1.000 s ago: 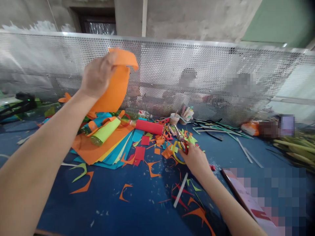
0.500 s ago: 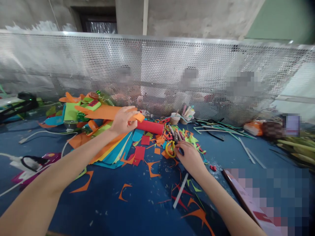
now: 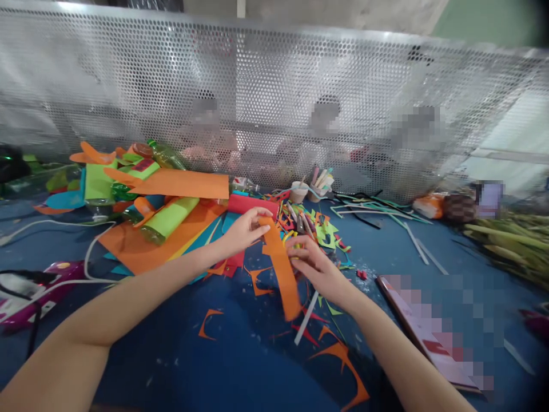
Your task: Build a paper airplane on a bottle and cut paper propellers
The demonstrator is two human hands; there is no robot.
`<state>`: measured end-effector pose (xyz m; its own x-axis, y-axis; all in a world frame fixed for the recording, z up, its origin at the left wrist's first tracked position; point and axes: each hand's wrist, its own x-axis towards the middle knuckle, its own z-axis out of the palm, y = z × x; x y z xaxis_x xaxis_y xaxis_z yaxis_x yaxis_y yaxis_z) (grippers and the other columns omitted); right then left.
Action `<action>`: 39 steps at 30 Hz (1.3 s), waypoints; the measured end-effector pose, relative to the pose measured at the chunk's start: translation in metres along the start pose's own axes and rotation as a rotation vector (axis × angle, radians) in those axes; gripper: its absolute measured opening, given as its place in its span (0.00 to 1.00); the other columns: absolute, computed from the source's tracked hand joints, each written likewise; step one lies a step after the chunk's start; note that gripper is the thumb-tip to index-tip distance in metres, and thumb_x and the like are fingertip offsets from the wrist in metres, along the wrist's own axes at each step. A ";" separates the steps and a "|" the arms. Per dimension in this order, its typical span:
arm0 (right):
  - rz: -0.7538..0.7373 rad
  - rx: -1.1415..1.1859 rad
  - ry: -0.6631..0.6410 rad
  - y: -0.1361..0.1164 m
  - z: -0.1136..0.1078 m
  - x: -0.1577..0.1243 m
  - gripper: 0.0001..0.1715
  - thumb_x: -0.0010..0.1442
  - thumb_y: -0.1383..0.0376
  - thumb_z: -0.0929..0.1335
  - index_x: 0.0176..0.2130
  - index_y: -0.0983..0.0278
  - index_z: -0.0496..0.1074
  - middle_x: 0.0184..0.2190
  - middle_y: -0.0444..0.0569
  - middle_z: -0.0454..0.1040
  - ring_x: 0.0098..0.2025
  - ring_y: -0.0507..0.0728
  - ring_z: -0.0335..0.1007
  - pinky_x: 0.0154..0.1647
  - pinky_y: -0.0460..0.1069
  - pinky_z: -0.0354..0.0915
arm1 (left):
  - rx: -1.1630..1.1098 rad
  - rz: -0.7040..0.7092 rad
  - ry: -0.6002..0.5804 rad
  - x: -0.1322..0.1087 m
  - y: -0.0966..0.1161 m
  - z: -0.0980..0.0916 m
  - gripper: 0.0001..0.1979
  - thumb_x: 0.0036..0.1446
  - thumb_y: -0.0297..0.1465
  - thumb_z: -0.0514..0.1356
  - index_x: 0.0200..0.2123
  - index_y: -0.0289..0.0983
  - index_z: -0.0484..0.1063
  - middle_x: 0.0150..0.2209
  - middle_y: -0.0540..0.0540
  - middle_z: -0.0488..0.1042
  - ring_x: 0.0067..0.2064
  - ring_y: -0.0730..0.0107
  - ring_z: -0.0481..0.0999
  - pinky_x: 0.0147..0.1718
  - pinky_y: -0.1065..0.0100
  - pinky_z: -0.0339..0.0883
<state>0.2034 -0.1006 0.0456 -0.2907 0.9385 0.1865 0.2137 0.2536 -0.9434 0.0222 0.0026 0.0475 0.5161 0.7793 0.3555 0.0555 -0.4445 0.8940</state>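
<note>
Pinching the orange strip (image 3: 283, 269) by one end, left hand (image 3: 244, 232) holds it well inside the far edge of the bench (image 3: 167, 349) — keep it flat, fingers clear of the yellow scissors (image 3: 289, 235) right hand (image 3: 319, 268) grasps

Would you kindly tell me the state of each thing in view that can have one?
Orange strip, held, slanting downward
Left hand, pinching its upper end
Scissors, opening unclear
Right hand, fingers bent at their handles, grip unclear
Red cylinder, lying on its side
Green-wrapped bottle, lying down
Paper sheets, fanned out
Pen cup, upright, filled
Orange scraps, scattered
</note>
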 end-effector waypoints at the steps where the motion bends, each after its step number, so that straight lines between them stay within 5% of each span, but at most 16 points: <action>1: 0.019 -0.032 -0.052 0.002 0.000 0.000 0.14 0.59 0.67 0.59 0.46 0.58 0.59 0.39 0.44 0.73 0.33 0.50 0.71 0.31 0.45 0.68 | 0.022 0.003 0.000 0.000 -0.009 -0.001 0.14 0.53 0.29 0.57 0.44 0.36 0.63 0.42 0.45 0.68 0.38 0.72 0.70 0.36 0.70 0.65; 5: 0.085 -0.193 -0.208 0.008 0.002 -0.002 0.21 0.55 0.71 0.60 0.48 0.59 0.69 0.39 0.45 0.74 0.31 0.50 0.70 0.29 0.46 0.69 | 0.040 -0.057 0.037 -0.005 -0.037 -0.005 0.15 0.52 0.32 0.59 0.43 0.36 0.64 0.36 0.47 0.71 0.36 0.71 0.72 0.36 0.68 0.66; 9: 0.082 -0.361 -0.236 0.008 0.009 -0.004 0.18 0.53 0.72 0.63 0.41 0.58 0.75 0.36 0.44 0.77 0.34 0.53 0.72 0.38 0.50 0.69 | -0.047 -0.178 0.078 -0.010 -0.057 -0.003 0.14 0.49 0.35 0.62 0.38 0.35 0.67 0.34 0.47 0.74 0.36 0.68 0.75 0.37 0.66 0.68; 14: 0.061 -0.511 -0.265 0.011 0.019 -0.003 0.10 0.53 0.69 0.67 0.35 0.60 0.76 0.28 0.44 0.74 0.27 0.52 0.69 0.29 0.46 0.66 | -0.055 -0.177 0.114 -0.011 -0.064 0.001 0.11 0.49 0.35 0.62 0.35 0.35 0.70 0.35 0.47 0.76 0.37 0.68 0.75 0.37 0.66 0.69; 19: -0.059 -0.581 -0.205 0.017 0.022 -0.001 0.08 0.55 0.62 0.67 0.29 0.61 0.76 0.26 0.45 0.69 0.25 0.50 0.64 0.25 0.45 0.61 | -0.049 -0.185 0.119 -0.011 -0.060 0.001 0.10 0.54 0.36 0.58 0.35 0.35 0.71 0.33 0.47 0.76 0.33 0.69 0.74 0.33 0.67 0.70; 24: -0.024 -0.650 -0.110 0.022 0.019 0.002 0.11 0.58 0.61 0.65 0.30 0.63 0.73 0.24 0.44 0.70 0.25 0.51 0.65 0.24 0.46 0.60 | -0.071 -0.191 0.187 -0.011 -0.067 0.000 0.13 0.56 0.38 0.56 0.39 0.35 0.70 0.37 0.46 0.75 0.39 0.67 0.75 0.37 0.66 0.69; 30: -0.147 -0.692 -0.024 0.030 0.018 0.005 0.09 0.57 0.62 0.65 0.31 0.63 0.73 0.30 0.50 0.71 0.34 0.55 0.68 0.35 0.49 0.65 | -0.160 -0.167 0.066 -0.013 -0.068 0.001 0.14 0.54 0.35 0.58 0.42 0.35 0.69 0.41 0.43 0.75 0.44 0.66 0.74 0.44 0.64 0.67; 33: -0.068 -0.671 0.045 0.029 0.018 0.007 0.11 0.59 0.61 0.63 0.35 0.62 0.74 0.34 0.51 0.73 0.37 0.56 0.70 0.36 0.50 0.66 | -0.107 -0.158 -0.026 -0.014 -0.061 0.000 0.11 0.55 0.35 0.57 0.39 0.34 0.71 0.40 0.44 0.76 0.43 0.66 0.74 0.43 0.64 0.68; 39: 0.198 -0.520 0.219 0.033 0.016 0.010 0.09 0.56 0.59 0.65 0.30 0.62 0.68 0.26 0.45 0.73 0.25 0.53 0.69 0.26 0.47 0.66 | -0.008 -0.124 -0.119 -0.017 -0.054 0.002 0.12 0.57 0.37 0.55 0.35 0.34 0.72 0.36 0.45 0.76 0.39 0.65 0.75 0.37 0.66 0.69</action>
<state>0.1926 -0.0868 0.0116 -0.0115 0.9920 0.1253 0.6886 0.0987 -0.7184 0.0118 0.0129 -0.0071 0.6034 0.7698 0.2083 0.1182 -0.3446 0.9313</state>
